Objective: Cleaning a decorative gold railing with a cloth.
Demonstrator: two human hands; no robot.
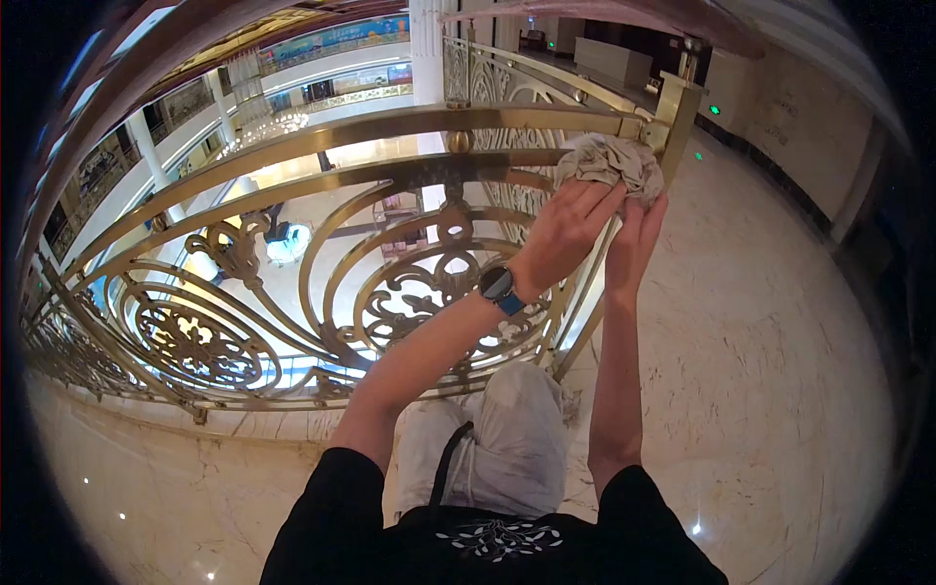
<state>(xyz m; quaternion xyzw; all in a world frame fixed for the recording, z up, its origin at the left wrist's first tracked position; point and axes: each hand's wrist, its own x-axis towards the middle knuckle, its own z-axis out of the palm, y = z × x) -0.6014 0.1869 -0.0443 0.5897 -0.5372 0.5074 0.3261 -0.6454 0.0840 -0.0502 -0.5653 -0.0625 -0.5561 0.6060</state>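
A crumpled, pale cloth (610, 164) is bunched against the upper corner of a gold-coloured metal balustrade (351, 135), beside its square end post (674, 121). My left hand (570, 227), with a watch (497, 284) on the wrist, presses the cloth from the left, fingers spread over its lower side. My right hand (635, 245) grips the cloth's lower right edge next to the post. The fingertips of both hands are partly hidden in the folds. Below the cloth, scrollwork with a round floral medallion (439, 292) fills the railing panel.
Beyond the railing lies an open drop to a lower hall (292, 292) with a chandelier (270, 131). A thick handrail (643, 22) curves overhead. Polished marble floor (760, 351) stretches right to a wall (790, 131). My knee (523, 409) is close to the railing's lower bars.
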